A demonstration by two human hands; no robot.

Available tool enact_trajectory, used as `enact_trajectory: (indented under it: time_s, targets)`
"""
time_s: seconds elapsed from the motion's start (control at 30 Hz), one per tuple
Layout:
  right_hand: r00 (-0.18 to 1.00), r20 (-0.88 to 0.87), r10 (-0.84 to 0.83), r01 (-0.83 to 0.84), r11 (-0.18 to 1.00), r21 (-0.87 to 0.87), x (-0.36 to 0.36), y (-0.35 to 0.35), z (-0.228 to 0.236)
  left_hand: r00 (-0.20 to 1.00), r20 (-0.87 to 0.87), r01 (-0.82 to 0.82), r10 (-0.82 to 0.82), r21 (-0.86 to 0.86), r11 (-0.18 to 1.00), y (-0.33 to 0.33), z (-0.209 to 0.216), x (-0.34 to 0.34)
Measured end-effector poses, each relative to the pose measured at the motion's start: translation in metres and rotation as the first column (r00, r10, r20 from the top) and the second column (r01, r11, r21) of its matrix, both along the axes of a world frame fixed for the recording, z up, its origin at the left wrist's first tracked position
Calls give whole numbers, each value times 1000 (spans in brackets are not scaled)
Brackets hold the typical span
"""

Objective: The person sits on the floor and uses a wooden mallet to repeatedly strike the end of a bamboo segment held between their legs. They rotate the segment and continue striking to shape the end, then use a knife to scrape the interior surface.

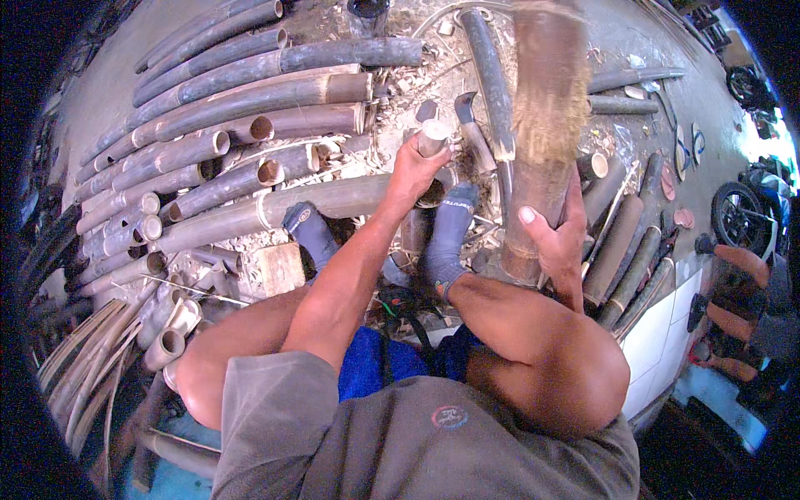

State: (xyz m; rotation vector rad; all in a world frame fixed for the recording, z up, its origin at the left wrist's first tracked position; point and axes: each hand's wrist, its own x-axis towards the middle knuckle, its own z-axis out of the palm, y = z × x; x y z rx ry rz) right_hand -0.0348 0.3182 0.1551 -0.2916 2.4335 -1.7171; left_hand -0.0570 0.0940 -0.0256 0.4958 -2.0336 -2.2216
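The left hand clasps a pale-ended stick; the right hand grips a thick bamboo pole just beside the right foot. Should that one-handed grip slip, the pole could topple against it.

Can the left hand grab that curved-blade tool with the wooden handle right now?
Probably not while full: the left hand grips a pale-ended cylinder. But the curved-blade tool lies close by on its right, and nothing seems to block the way, so a freed hand could likely get it.
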Motion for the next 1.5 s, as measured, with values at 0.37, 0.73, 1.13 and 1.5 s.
enact_trajectory:
  time_s: [0.37, 0.73, 1.13, 1.5]
  targets:
    - [991, 129, -25, 15, 997, 72, -3, 25, -1, 983, -52, -165, 177, 175, 971, -4, 52, 14]
    - [988, 132, 80, -103, 980, 171, -1, 20, 2, 973, -6, -226, 233, 225, 948, 24, 39, 22]
    - [982, 109, 155, -174, 966, 191, -11, 13, 13, 945, -107, -278, 309, 232, 932, 31, 38, 19]
    - [984, -131, 123, -104, 983, 149, -46, -17, 47, 968, 62, -249, 241, 257, 934, 31, 36, 14]
